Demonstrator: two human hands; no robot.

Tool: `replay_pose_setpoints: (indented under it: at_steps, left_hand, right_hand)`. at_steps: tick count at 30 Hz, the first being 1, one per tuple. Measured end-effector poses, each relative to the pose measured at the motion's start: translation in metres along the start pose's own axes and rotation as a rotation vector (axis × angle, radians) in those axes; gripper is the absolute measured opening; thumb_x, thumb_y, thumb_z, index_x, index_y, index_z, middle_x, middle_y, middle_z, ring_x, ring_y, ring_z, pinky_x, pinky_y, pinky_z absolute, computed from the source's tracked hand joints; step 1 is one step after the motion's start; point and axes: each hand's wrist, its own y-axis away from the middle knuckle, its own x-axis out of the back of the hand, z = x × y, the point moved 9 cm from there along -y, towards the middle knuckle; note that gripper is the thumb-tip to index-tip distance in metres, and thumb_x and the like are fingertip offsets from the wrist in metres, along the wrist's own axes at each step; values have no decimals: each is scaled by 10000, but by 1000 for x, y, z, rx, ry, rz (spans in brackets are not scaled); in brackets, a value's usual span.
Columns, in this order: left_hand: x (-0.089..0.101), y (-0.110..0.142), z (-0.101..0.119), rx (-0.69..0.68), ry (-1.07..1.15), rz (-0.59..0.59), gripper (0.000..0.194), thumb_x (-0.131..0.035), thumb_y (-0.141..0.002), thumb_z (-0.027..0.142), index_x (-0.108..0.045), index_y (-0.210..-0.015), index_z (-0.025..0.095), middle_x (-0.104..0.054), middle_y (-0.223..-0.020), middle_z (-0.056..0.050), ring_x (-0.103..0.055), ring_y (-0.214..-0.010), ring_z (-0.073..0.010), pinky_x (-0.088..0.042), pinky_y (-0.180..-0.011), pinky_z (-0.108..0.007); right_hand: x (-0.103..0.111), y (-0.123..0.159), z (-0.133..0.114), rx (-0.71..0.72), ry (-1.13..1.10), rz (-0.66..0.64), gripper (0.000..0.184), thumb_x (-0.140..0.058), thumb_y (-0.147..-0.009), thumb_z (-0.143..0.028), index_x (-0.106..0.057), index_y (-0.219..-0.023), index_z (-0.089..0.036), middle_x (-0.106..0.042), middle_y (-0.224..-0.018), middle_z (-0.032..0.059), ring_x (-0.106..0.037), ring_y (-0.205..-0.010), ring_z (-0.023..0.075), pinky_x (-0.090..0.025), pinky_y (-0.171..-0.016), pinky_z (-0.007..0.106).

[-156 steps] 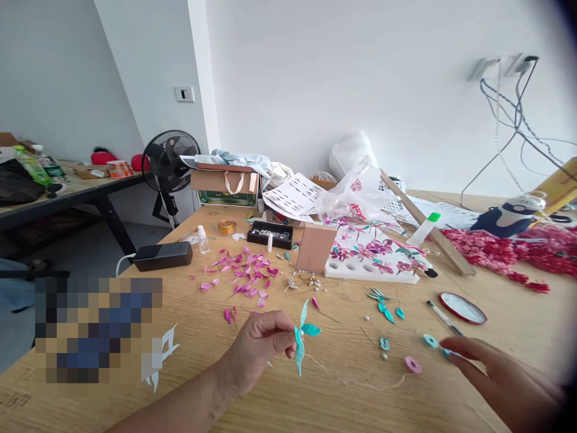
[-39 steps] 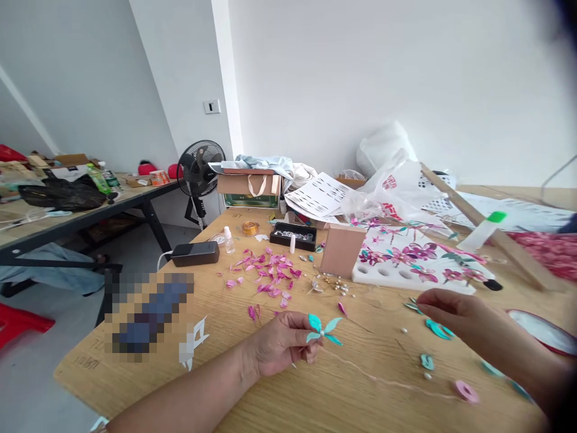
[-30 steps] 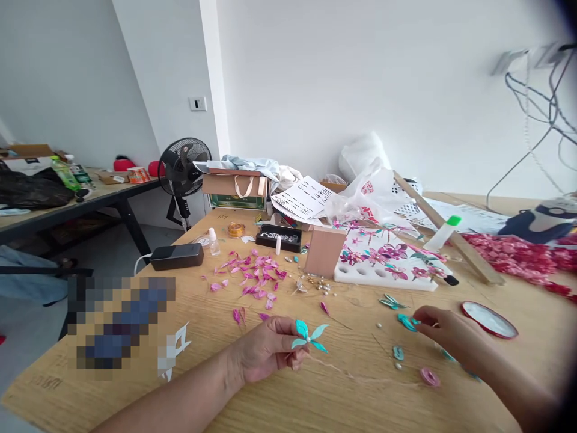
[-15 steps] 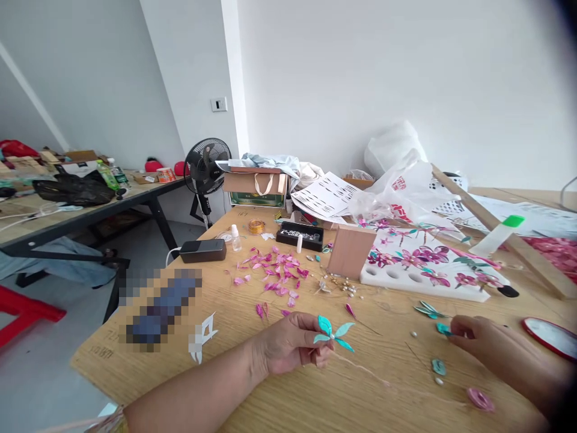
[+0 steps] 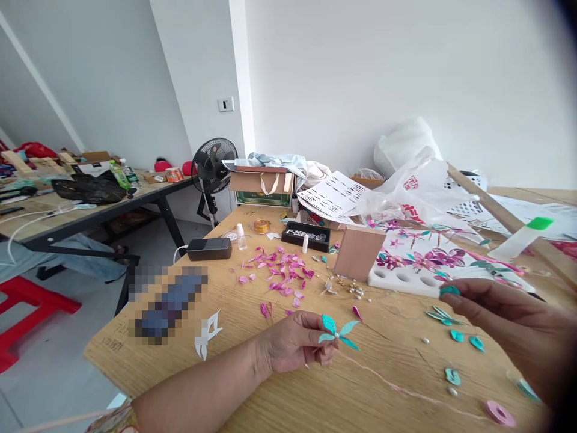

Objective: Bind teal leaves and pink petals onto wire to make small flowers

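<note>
Our left grip [image 5: 300, 344] pinches a white-centred, four-petalled turquoise flower [image 5: 337, 335]. To its right and farther off, our right grip [image 5: 507, 316] pinches a rounded teal petal [image 5: 449, 290].

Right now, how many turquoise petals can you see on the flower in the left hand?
4 on the flower in the left hand, around its white bead: upper-left petal, upper-right petal, lower-right petal, lower-left petal. The fingers may hide more.

The right hand [image 5: 518, 322] now lifts a teal petal [image 5: 449, 291] off the worktop [image 5: 297, 400]. Toward five o'clock from it, a second petal [image 5: 476, 343] lies uncovered.
</note>
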Motion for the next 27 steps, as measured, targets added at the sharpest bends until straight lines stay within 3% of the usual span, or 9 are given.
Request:
replay_pose_setpoints:
  at_steps: [5, 10, 14, 20, 27]
  left_hand:
    - [5, 0, 7, -33, -99, 94, 238, -777, -526, 265, -637, -655, 121, -611, -618, -13, -503, -483, -66, -369, -511, -214]
    - [7, 1, 24, -175, -330, 177, 255, -765, -525, 321, -632, -588, 113, -568, -554, 9, -482, -507, -62, -351, -527, -199]
    - [6, 3, 34, -262, -443, 177, 227, -730, -581, 332, -645, -615, 124, -558, -578, 12, -474, -536, -67, -349, -544, -203]
    - [10, 2, 33, -262, -410, 198, 234, -735, -579, 331, -631, -610, 124, -558, -580, 10, -471, -539, -69, -348, -563, -212]
    - [15, -2, 21, -197, -77, 197, 220, -749, -585, 276, -617, -681, 130, -563, -580, 11, -468, -492, -53, -339, -538, -207]
  right_hand:
    - [-29, 5, -5, -13, -187, -97, 194, -697, -551, -340, -627, -686, -221, -586, -629, 1, -507, -614, 137, -408, -500, 209]
    - [-35, 12, 20, -75, -208, -122, 178, -719, -545, -312, -660, -690, -226, -612, -673, 25, -529, -632, 165, -442, -504, 220]
    - [-33, 13, 28, -82, -251, -128, 153, -732, -533, -302, -663, -658, -247, -628, -711, 40, -532, -623, 171, -452, -486, 222]
    - [-39, 24, -10, 157, -442, -148, 122, -737, -559, -288, -624, -558, -244, -560, -591, 25, -531, -594, 175, -463, -516, 255]
    - [-82, 56, -56, 383, -330, -353, 63, -630, -700, -248, -604, -646, -230, -599, -596, 3, -568, -553, 151, -481, -492, 224]
